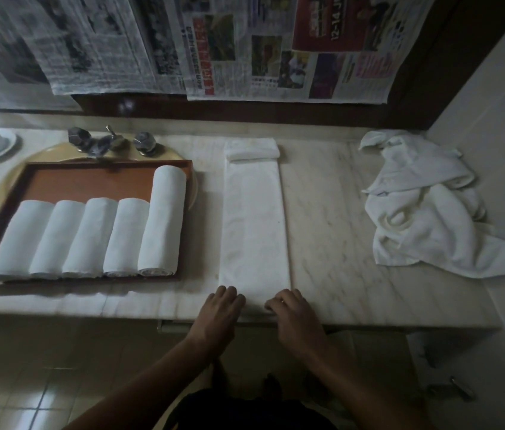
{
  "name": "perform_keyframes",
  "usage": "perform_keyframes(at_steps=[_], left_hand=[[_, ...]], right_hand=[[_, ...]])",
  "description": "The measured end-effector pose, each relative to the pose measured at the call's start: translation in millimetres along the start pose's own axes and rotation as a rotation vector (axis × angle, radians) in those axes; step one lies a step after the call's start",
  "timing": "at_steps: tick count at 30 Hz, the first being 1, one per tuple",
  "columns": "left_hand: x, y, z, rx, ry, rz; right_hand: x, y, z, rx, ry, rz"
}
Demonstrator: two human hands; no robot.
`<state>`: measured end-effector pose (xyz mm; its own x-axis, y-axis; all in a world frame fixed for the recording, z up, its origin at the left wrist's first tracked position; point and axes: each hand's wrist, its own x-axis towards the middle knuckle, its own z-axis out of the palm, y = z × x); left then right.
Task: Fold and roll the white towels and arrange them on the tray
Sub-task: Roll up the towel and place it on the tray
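At the desk's near edge, the right hand curls its fingers round the towel's hem; the left hand bends over the corner, grip unclear. The towel lies folded long, stretching away from them beside the tray of five rolls. Rolling looks due: a tight, even first turn.

The only legible print is on a red advertisement in the newspaper sheet hanging above the far edge of the desk, toward its right corner. White figures there read "12-14 JU", the rest cut off at the top. A red vertical strip on the same sheet carries characters too blurred to read, and the remaining columns are illegible.
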<state>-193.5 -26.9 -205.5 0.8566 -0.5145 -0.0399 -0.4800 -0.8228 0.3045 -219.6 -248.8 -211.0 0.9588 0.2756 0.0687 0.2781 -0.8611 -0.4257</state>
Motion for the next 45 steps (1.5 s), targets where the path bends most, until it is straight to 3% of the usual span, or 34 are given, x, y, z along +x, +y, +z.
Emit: perform_keyframes(at_steps=[17, 22, 29, 33, 38, 41, 45], left_hand=[[8.3, -21.4, -9.6, 0.043, 0.032, 0.149], [11.6, -21.6, -15.9, -0.003, 0.019, 0.07], [24.2, -26.7, -42.3, -0.245, -0.133, -0.091], [27.3, -38.5, -47.5, -0.419, -0.074, -0.26], [26.7, -39.1, -44.3, -0.503, -0.019, -0.361], [26.0, -34.4, -39.2, -0.431, 0.026, -0.337], [21.8, -23.8, -28.1, -0.271, 0.081, -0.145]], right_hand=[[9.1, 5.1, -8.8, -0.148, -0.107, -0.142], [12.7, 9.4, -10.9, -0.167, -0.123, -0.164], [22.9, 8.6, -24.1, -0.07, -0.196, -0.01], [35.2, 17.7, -27.3, 0.065, -0.203, 0.083], [45.3, 13.5, -30.5, 0.037, -0.197, 0.184], [40.5, 8.4, -28.5, 0.094, -0.119, 0.166], [32.3, -0.8, -20.1, 0.091, -0.091, 0.146]])
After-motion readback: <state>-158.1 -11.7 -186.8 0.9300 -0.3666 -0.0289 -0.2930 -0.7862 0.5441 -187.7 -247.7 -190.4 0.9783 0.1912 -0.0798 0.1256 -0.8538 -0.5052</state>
